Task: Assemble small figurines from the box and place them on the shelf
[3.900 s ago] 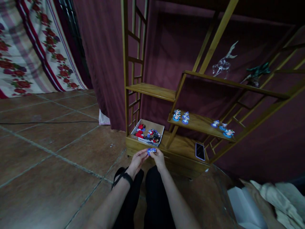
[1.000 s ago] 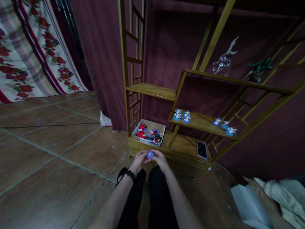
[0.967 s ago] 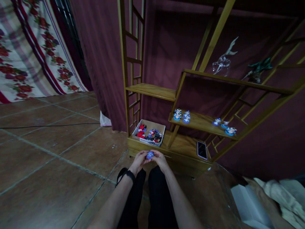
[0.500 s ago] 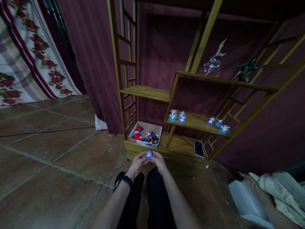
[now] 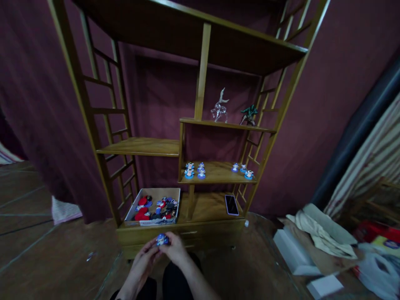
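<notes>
A small purple-blue figurine [image 5: 161, 240] is held up between my two hands, in front of the shelf's drawers. My left hand [image 5: 144, 259] grips it from the left with closed fingers. From the right, my right hand [image 5: 175, 249] pinches the same figurine. Just beyond them, a shallow cardboard box [image 5: 159, 192] on the lowest shelf holds several red, blue and black figurines [image 5: 143, 213]. Several blue and purple figurines [image 5: 201, 172] stand in a cluster at the left of the middle shelf, and three more figurines [image 5: 243, 168] stand at its right end.
The wooden shelf unit [image 5: 218, 178] fills the view ahead. A phone [image 5: 231, 205] lies on the bottom shelf. Higher up stand a clear glass animal [image 5: 219, 109] and a dark green figure [image 5: 249, 114]. White boxes [image 5: 293, 252], cloth [image 5: 321, 233] and a plastic bag [image 5: 379, 271] lie at the right.
The view has turned right and upward, so the shelf sits further left in it. Both hands still hold the figurine, which has tilted slightly between the fingers.
</notes>
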`<state>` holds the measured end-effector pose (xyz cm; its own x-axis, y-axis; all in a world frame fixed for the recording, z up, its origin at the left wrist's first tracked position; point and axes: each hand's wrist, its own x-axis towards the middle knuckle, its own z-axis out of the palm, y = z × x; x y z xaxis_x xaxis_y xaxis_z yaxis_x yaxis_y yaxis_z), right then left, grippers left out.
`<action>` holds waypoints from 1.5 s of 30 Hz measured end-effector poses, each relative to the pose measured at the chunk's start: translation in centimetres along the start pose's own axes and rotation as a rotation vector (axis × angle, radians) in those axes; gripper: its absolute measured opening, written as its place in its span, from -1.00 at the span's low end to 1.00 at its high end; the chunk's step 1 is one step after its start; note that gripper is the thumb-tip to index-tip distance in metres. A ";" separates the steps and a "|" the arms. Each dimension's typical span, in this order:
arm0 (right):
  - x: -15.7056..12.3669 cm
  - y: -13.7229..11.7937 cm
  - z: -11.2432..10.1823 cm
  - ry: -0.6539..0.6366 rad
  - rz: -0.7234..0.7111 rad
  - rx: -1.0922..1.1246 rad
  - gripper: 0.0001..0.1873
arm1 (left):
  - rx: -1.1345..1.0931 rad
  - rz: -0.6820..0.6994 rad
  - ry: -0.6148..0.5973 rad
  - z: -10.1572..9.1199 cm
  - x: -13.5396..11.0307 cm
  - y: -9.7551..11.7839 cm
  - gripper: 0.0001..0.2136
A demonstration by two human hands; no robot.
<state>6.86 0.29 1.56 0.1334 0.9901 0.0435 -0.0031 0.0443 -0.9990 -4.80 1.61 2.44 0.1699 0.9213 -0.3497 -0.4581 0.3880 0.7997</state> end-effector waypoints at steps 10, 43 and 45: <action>-1.1 -2.0 -0.6 0.231 -0.141 -0.373 -0.63 | 0.011 -0.070 -0.022 1.1 -0.8 0.3 -0.69; 2.1 -8.7 -13.7 0.107 -0.208 -0.070 -0.63 | 0.118 -0.059 -0.030 0.7 -1.9 3.3 -0.58; 3.3 -11.4 -18.1 0.170 -0.260 -0.145 -0.62 | 0.130 -0.079 -0.028 0.2 -1.4 3.4 -0.57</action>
<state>25.26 0.67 12.90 0.2742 0.9114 0.3068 0.1921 0.2606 -0.9461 -6.39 1.64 5.73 0.2261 0.8876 -0.4013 -0.3258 0.4571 0.8276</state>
